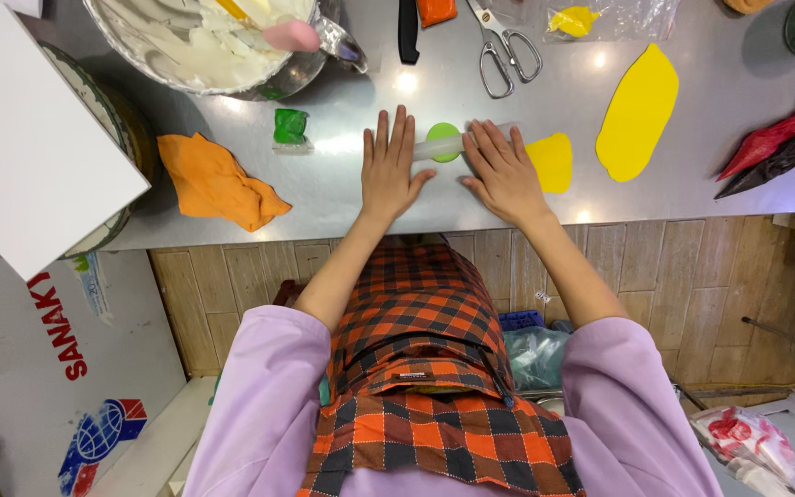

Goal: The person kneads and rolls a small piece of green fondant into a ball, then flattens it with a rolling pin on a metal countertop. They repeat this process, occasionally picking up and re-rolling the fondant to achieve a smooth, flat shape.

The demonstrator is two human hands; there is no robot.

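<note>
Left hand [392,166] laid flat, fingers spread, on clear rolling pin [443,144] | right hand [505,168] likewise flat on pin | green fondant disc [443,140] pressed beneath, on steel desk [342,184] | risk: uneven pressure judged likely to skew or tear disc.

There is a single view, from a camera worn on the person's head. It looks steeply down and forward over the person's own chest, so the checked apron [416,368] and lilac sleeves [259,396] fill the lower middle of the frame, very near the lens. Both forearms run upward from there to the steel worktop [710,175], which spans the upper third of the frame at arm's length. Wide-angle bending shows at the edges. The floor and the worktop's wooden front appear at the lower left and right.
</note>
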